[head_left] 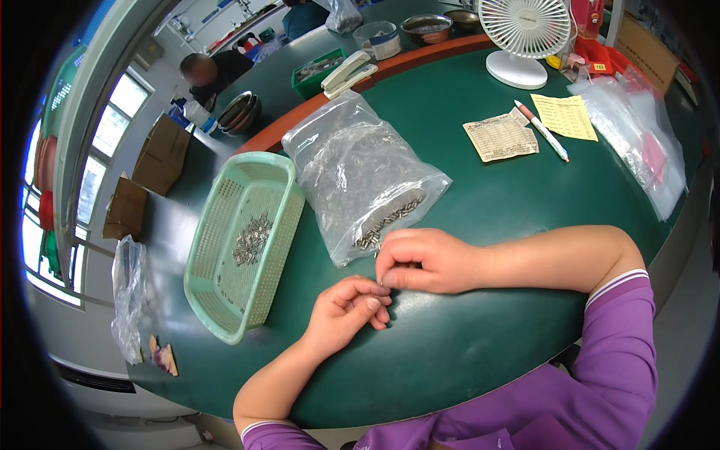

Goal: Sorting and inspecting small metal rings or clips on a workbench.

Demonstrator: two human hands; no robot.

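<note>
My left hand (346, 309) rests on the green table (480, 322), fingers curled, fingertips meeting those of my right hand (420, 261). The right hand's fingers are pinched together at the mouth of a clear plastic bag (352, 161). Small metal pins (390, 220) lie inside the bag near its opening. What sits between the fingertips is too small to make out. A light green plastic basket (279, 232) stands to the left, with a heap of the same metal pins (251, 238) in it.
At the back are a white desk fan (523, 34), a pen (541, 129), two paper slips (501, 137), more clear bags (637, 142), a stapler (346, 73) and metal bowls (426, 28). Another person (210, 71) sits far left, with cardboard boxes (161, 154) nearby.
</note>
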